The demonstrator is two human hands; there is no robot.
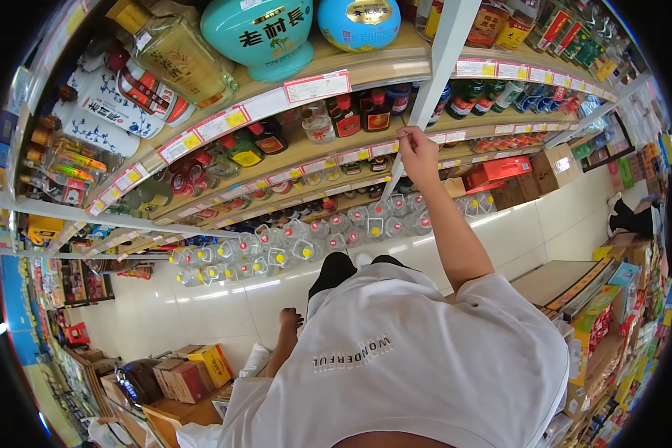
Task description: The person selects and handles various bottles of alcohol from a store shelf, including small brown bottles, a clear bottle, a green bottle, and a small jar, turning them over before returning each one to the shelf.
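Head camera view shows long curved shelves [381,60] across the upper part of the frame, loaded with many bottles; below them, at bottom centre, is the person's white shirt [425,351]; a pale metal post [445,60] crosses the shelves, slanting from top right of centre to the middle. Teal bottle [257,37] stands on the top shelf, beside a smaller blue bottle [360,22]; clear jugs [299,243] are on the floor below the shelves. Right hand [420,153] is at the post, near the shelf edge; its thumb and index finger look close together, but I cannot tell if they clamp the post; left hand [291,319] hangs left of centre, fingers bent, their closure unclear.
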